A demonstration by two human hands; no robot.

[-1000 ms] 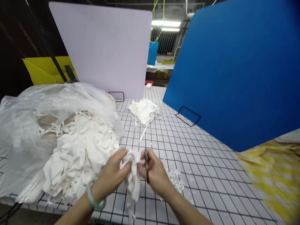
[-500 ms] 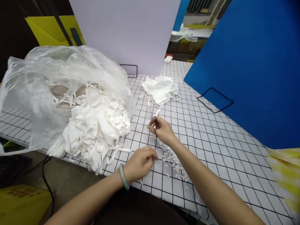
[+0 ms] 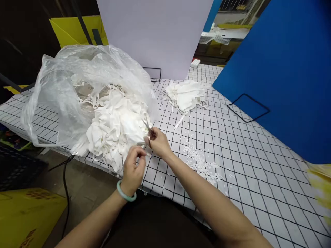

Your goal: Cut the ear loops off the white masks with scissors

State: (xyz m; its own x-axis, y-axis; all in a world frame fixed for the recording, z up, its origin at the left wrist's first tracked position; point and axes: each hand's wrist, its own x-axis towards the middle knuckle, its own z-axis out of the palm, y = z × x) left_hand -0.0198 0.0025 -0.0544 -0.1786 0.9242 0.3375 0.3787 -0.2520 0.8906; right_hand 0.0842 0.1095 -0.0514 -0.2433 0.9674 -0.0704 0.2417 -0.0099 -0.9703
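Observation:
My right hand [image 3: 158, 142] is closed around a small pair of scissors [image 3: 146, 123], whose blades point up and left over the pile of white cloth pieces [image 3: 113, 124]. At the pile's near right edge, my left hand [image 3: 133, 170], with a pale green bangle on its wrist, has bent fingers and a gap between thumb and fingertips. Nothing shows clearly in it. The pile spills from the mouth of a clear plastic bag [image 3: 64, 93]. Farther back lies a smaller stack of white cloth pieces [image 3: 186, 94] with loose straps.
Small white clippings [image 3: 203, 163] are scattered on the checked tablecloth [image 3: 248, 158], right of my right forearm. A lilac panel [image 3: 157, 34] stands behind, and a large blue panel [image 3: 281, 79] on the right. A yellow box [image 3: 31, 213] is on the floor at left.
My right hand has moved left with the scissors, from in front of the small stack to the large pile. My left hand has shifted left to the pile's edge. The view has turned slightly left.

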